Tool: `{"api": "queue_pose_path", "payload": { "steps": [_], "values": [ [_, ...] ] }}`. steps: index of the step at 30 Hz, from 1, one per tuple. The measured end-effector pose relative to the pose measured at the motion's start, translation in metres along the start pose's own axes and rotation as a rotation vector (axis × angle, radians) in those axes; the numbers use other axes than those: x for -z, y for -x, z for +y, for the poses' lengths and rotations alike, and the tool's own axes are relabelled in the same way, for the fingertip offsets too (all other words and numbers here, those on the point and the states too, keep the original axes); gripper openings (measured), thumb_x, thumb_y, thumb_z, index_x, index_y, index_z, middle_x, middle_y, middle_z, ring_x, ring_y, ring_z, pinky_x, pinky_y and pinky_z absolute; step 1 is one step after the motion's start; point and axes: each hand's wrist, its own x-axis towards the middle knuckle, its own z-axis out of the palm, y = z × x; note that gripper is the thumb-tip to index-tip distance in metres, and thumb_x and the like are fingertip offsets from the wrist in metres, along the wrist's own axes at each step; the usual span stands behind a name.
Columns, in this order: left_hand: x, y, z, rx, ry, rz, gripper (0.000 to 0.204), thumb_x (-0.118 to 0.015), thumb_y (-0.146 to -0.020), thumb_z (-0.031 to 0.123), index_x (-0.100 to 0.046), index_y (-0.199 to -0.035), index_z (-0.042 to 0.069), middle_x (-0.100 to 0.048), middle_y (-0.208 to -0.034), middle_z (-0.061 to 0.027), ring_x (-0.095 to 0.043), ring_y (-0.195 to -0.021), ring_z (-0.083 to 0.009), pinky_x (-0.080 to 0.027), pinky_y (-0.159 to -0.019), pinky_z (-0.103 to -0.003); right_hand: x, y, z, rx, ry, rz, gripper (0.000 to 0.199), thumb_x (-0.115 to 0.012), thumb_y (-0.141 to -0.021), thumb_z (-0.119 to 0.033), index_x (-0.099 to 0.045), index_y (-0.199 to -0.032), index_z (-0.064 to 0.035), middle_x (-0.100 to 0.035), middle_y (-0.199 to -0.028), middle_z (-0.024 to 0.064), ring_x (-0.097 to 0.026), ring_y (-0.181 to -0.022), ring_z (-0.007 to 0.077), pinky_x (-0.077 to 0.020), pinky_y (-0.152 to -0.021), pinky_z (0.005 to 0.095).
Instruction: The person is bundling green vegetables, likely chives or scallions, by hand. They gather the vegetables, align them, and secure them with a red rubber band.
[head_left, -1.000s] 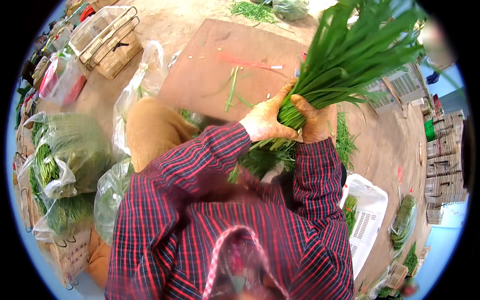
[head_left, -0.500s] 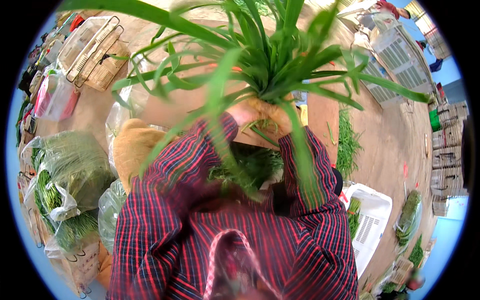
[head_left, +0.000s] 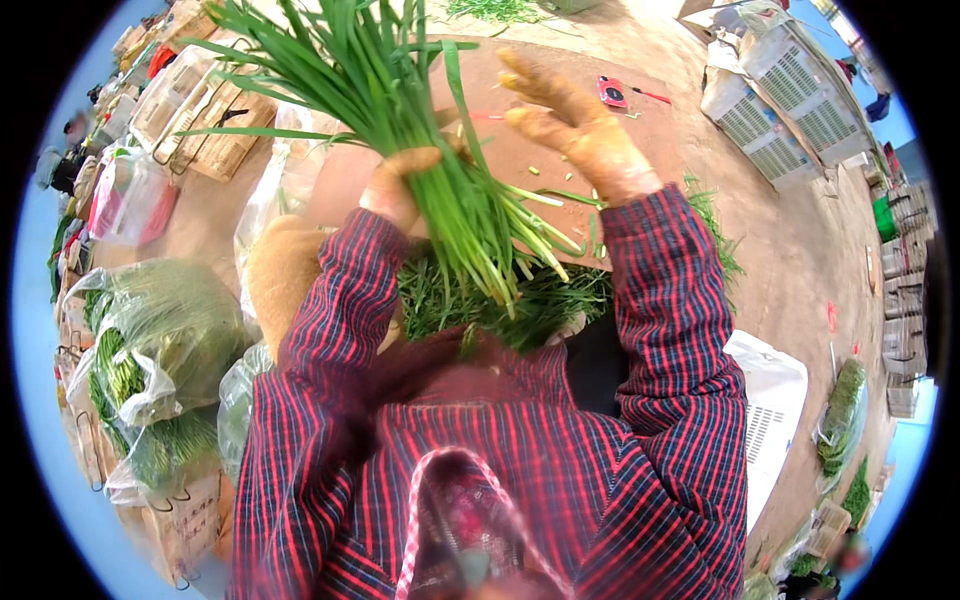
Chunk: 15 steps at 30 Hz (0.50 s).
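My left hand (head_left: 398,185) is wrapped round a bunch of garlic chives (head_left: 425,190). The green leaves fan out toward the upper left, and the pale stem ends point down to the right over my lap. To the right of the bunch my right hand (head_left: 590,140) is raised with its fingers spread and nothing in them. A brown board (head_left: 640,135) lies beneath both hands, scattered with short cut stem pieces. Loose green leaves (head_left: 440,300) are heaped at the board's near edge, partly hidden by the stems.
A small red and black device (head_left: 611,92) with a strap lies on the board. Plastic-wrapped greens (head_left: 170,340) and a tan cloth-like bundle (head_left: 275,270) are at left. A white crate (head_left: 775,400) stands at right, stacked crates (head_left: 800,90) at far right.
Both hands were together round the base of the chives, leaves spread upward. Now the right hand has let go and moved right, while the bunch tilts left in my left hand.
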Motion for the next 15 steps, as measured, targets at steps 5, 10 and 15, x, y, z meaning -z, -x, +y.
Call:
{"api": "queue_pose_path", "payload": {
  "steps": [5, 10, 15],
  "values": [
    [0.024, 0.049, 0.008, -0.076, 0.269, 0.112, 0.059, -0.061, -0.068, 0.005, -0.052, -0.125, -0.001, -0.064, -0.088, -0.0120, -0.061, -0.093, -0.0315, -0.048, -0.094, -0.047, 0.000, 0.045, 0.011, -0.153, -0.122, 0.063, 0.052, -0.067, -0.089, -0.019, -0.050, -0.137, -0.0077, -0.061, -0.125, 0.0089, -0.055, -0.118, 0.0175, -0.0391, -0.106, 0.0319],
    [0.059, 0.077, 0.016, -0.152, 0.391, 0.205, 0.056, -0.062, -0.064, 0.006, -0.057, -0.119, -0.002, -0.064, -0.088, -0.0123, -0.059, -0.094, -0.0325, -0.047, -0.093, -0.046, -0.021, 0.088, 0.037, -0.310, -0.137, -0.030, 0.042, -0.066, -0.091, -0.022, -0.059, -0.127, -0.0030, -0.062, -0.124, 0.0070, -0.053, -0.119, 0.0152, -0.0363, -0.106, 0.0305],
    [0.049, 0.084, 0.018, -0.174, 0.392, 0.242, 0.056, -0.060, -0.064, 0.006, -0.056, -0.119, -0.002, -0.063, -0.087, -0.0126, -0.059, -0.091, -0.0331, -0.046, -0.094, -0.046, -0.041, 0.084, 0.016, -0.287, -0.152, 0.002, 0.043, -0.065, -0.092, -0.021, -0.057, -0.128, -0.0010, -0.062, -0.123, 0.0086, -0.053, -0.118, 0.0162, -0.0387, -0.104, 0.0317]
  ]
}}
